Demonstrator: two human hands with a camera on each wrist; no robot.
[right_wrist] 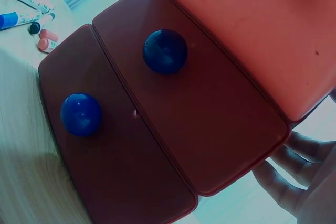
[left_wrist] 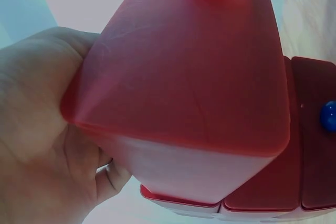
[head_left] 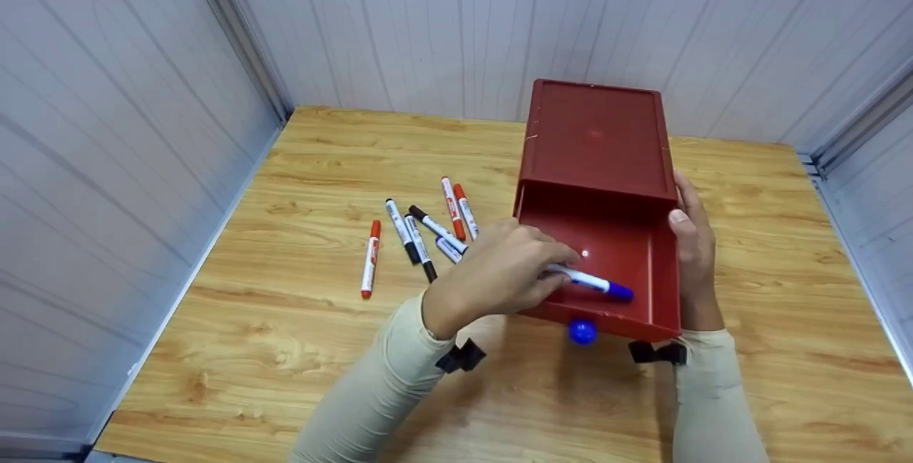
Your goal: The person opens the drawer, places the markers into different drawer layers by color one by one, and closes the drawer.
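My left hand [head_left: 503, 267] pinches a white marker with a blue cap [head_left: 592, 282] between thumb and fingers, over the pulled-out top drawer [head_left: 663, 306] of a red drawer cabinet [head_left: 595, 138]. The capped end points right, and the drawer's inside shows bare red plastic. In the left wrist view, the left hand [left_wrist: 47, 124] is beside the drawer's front, and the marker is hidden. My right hand [head_left: 695, 256] rests along the cabinet's right side, thumb near the drawer's edge. The right wrist view shows its fingers [right_wrist: 283, 187] against the side.
Several red, black and blue markers lie loose left of the cabinet, among them a red marker [head_left: 371, 260] and a black marker [head_left: 421, 247]. Two lower drawers with blue knobs [right_wrist: 80, 114] are closed. Pale panels [head_left: 428, 28] wall the wooden table [head_left: 285, 349].
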